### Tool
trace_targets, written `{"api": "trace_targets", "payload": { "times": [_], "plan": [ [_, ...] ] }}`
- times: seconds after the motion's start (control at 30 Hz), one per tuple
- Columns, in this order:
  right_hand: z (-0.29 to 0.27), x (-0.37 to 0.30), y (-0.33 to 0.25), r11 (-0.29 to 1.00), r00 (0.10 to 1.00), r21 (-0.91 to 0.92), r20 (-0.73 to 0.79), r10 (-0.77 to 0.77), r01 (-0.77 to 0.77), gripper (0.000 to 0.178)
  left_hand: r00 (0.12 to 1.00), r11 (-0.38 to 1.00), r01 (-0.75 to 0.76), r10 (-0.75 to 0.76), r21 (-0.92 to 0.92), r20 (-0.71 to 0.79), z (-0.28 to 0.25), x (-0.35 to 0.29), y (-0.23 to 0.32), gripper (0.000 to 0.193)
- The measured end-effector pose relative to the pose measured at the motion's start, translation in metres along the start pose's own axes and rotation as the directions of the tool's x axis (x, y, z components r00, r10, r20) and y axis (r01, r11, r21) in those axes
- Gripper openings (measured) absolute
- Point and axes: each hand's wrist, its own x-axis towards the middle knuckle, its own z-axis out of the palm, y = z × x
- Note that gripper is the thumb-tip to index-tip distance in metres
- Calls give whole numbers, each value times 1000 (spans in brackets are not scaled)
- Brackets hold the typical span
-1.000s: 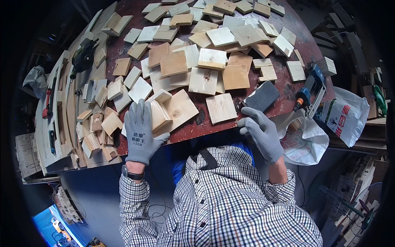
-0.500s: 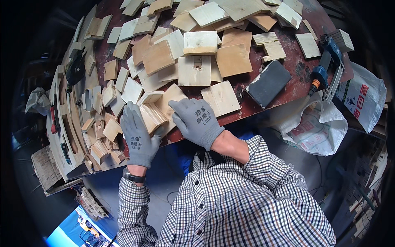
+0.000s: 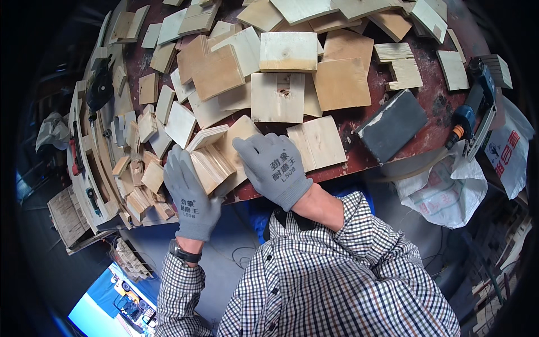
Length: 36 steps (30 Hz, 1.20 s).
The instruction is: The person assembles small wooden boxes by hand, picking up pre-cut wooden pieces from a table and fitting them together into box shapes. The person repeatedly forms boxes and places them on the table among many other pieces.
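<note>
My left hand (image 3: 192,196), in a grey coated glove, lies along the left side of a small stack of wooden blocks (image 3: 211,168) near the table's front edge. Its fingers are stretched out, and the thumb is by the near end of the stack. A thin pale wood piece (image 3: 208,137) leans at the stack's far end. My right hand (image 3: 275,168), also gloved, has its fingers bent down over a light wooden board (image 3: 243,130) just right of the stack; the fingertips are partly hidden. A pale square board (image 3: 318,143) lies right of that hand.
Many loose wood boards (image 3: 283,96) cover the dark red table (image 3: 359,163). A dark grey block (image 3: 393,124) and a blue nail gun (image 3: 469,112) are at the right. White sacks (image 3: 443,194) hang by that edge. Small offcuts (image 3: 152,177) and a black tool (image 3: 101,84) are at the left.
The view has shifted, moving the table things slightly rightward in the picture. Both hands remain at the same stack and board, with little visible change in their pose.
</note>
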Motion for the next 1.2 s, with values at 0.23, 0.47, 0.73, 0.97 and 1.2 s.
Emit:
{"api": "trace_targets", "payload": {
  "times": [0.23, 0.47, 0.73, 0.97, 1.2],
  "plan": [
    [-7, 3, -9, 990, 983, -120, 175, -48, 70, 39, 999, 999, -34, 34, -15, -7, 1, -1, -3, 109],
    [12, 5, -3, 965, 987, -228, 124, -102, 128, 41, 1000, 1000, -25, 25, 2, 5, 2, -2, -3, 111],
    [14, 4, 2, 960, 981, -206, 74, -178, 190, 27, 997, 1000, 15, -15, 4, -71, 9, -3, 1, 111],
    [19, 4, -7, 951, 979, -245, 121, -164, 190, 22, 996, 1000, 29, -30, -10, -80, 13, -5, 2, 109],
    [26, 16, -34, 977, 928, -102, 346, -139, 185, 28, 992, 995, 47, -57, -91, -108, 15, -7, -4, 114]
  ]
}}
